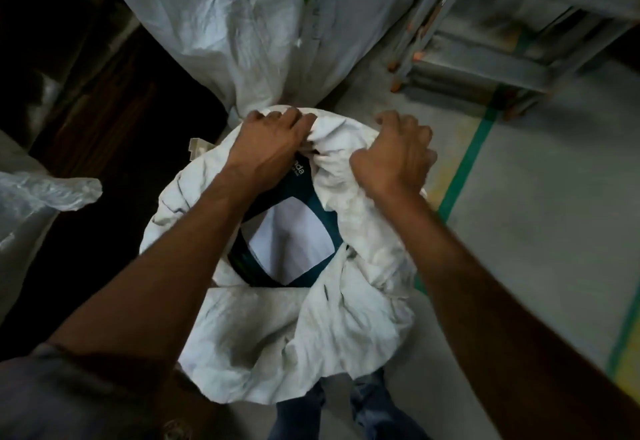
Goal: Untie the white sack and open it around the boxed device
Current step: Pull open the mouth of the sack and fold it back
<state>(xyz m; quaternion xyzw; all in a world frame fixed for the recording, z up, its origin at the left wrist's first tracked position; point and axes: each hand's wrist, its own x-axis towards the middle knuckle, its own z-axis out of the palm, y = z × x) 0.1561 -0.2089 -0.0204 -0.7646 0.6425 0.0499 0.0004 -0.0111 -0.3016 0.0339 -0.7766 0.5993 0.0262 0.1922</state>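
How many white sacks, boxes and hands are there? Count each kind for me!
White sacks: 2, the open sack and a big sack behind it
Boxes: 1, the teal box inside
Hands: 2, left hand, right hand
Total: 5

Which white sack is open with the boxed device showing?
The near white sack, gripped by both hands; its mouth reveals the teal box. The larger sack behind stays closed.

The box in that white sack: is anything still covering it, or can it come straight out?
The sack is open and the box top shows. Only the far rim, bunched in the left hand and right hand, overhangs its far edge.
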